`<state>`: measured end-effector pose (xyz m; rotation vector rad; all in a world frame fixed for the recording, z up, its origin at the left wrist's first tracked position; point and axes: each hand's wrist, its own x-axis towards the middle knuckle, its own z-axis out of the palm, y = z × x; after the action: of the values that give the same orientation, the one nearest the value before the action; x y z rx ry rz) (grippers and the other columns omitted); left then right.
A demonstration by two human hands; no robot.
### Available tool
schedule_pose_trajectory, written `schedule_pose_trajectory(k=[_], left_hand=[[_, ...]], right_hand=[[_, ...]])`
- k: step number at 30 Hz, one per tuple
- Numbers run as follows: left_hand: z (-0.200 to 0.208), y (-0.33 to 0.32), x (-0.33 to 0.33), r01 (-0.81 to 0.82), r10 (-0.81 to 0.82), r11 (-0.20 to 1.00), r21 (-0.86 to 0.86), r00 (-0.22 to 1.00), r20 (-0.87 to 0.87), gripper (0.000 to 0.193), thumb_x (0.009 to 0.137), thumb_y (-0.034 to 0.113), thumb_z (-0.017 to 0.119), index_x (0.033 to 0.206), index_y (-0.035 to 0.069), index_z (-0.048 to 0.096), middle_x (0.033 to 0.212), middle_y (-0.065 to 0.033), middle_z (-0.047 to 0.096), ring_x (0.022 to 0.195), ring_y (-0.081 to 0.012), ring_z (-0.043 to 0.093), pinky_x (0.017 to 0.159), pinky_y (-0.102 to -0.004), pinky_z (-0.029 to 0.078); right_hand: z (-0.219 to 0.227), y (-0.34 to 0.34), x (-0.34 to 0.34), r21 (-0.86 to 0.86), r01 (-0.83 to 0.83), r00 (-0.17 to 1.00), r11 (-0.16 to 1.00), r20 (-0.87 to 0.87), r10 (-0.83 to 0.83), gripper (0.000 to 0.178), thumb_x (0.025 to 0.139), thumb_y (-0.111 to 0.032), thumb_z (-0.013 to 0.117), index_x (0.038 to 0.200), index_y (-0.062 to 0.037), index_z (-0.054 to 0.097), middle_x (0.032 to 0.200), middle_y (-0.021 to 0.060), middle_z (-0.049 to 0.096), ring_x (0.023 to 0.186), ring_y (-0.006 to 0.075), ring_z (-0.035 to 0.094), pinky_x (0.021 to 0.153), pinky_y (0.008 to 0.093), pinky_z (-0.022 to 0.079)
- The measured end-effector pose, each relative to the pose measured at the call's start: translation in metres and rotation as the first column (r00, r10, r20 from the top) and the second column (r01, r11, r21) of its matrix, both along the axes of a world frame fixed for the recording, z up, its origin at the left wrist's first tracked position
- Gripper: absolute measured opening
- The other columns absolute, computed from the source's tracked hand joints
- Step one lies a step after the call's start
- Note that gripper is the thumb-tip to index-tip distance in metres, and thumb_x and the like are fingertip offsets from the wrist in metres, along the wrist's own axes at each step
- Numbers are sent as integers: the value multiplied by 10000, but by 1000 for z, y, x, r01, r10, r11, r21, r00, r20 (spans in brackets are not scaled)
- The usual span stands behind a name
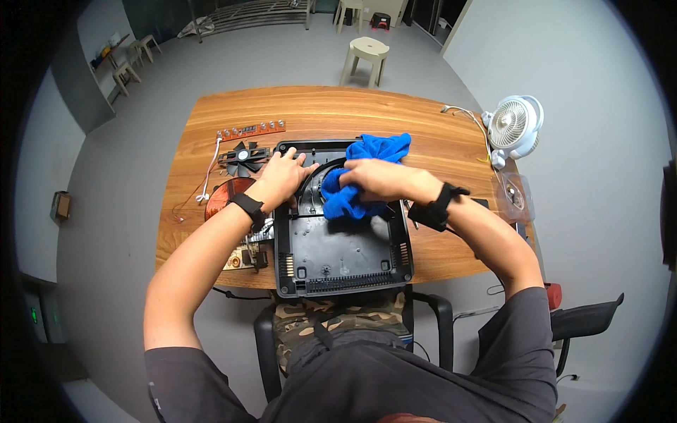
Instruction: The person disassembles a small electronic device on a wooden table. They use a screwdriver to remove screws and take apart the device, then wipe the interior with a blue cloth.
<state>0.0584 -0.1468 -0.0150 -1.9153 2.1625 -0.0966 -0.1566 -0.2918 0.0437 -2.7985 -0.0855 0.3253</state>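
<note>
A black plastic appliance housing (pixel 338 247) lies on the wooden table in front of me, its inside facing up. My right hand (pixel 372 179) grips a blue cloth (pixel 381 146) and presses it into the round recess in the housing's upper part. Part of the cloth spreads over the far right rim. My left hand (pixel 282 176) rests on the housing's left rim near the far corner, fingers spread out. Left of that hand lie a black fan (pixel 242 159) and a copper coil disc (pixel 227 197), partly hidden by my forearm.
A narrow circuit strip (pixel 251 130) lies at the table's far left, with wires running down. A circuit board (pixel 243 259) sits beside the housing's near left side. On the right stand a small white fan (pixel 509 128) and a clear plastic box (pixel 515 197). A stool (pixel 367 53) stands beyond the table.
</note>
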Motion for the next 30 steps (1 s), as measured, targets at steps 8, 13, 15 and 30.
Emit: schedule_pose_trajectory(k=[8, 13, 15, 30], left_hand=[[1, 2, 2, -33, 33, 999, 14, 999, -25, 1134, 527, 342, 940, 1541, 243, 444, 1467, -110, 526, 1306, -329, 486, 1061, -584, 443], [1, -2, -1, -28, 30, 999, 36, 998, -51, 1149, 481, 367, 949, 1521, 233, 477, 1474, -112, 528, 1307, -329, 491, 1056, -569, 442], [-3, 0, 4, -11, 11, 1000, 10, 999, -44, 1145, 484, 371, 948, 1520, 234, 479, 1475, -115, 531, 1302, -330, 498, 1051, -558, 447], [-1, 5, 3, -9, 10, 999, 37, 1000, -13, 1290, 469, 509, 950, 1579, 204, 368, 1513, -143, 498, 1393, -361, 435, 1148, -538, 358]], right_hand=[[75, 6, -44, 130, 177, 902, 976, 374, -214, 436, 738, 27, 756, 1144, -77, 637, 1121, 159, 587, 1058, 384, 611, 904, 445, 518], [58, 36, -68, 161, 187, 908, 969, 347, -233, 496, 735, -23, 785, 1196, -74, 608, 1141, 177, 564, 1129, 405, 574, 956, 464, 507], [40, 53, -72, 200, 148, 936, 969, 287, -202, 536, 730, -30, 802, 1221, -73, 591, 1142, 182, 552, 1133, 415, 565, 960, 469, 498], [-51, 71, -101, -255, -22, 990, 967, 131, 57, 334, 862, -155, 651, 1188, -91, 690, 1260, 110, 602, 1206, 282, 550, 944, 380, 481]])
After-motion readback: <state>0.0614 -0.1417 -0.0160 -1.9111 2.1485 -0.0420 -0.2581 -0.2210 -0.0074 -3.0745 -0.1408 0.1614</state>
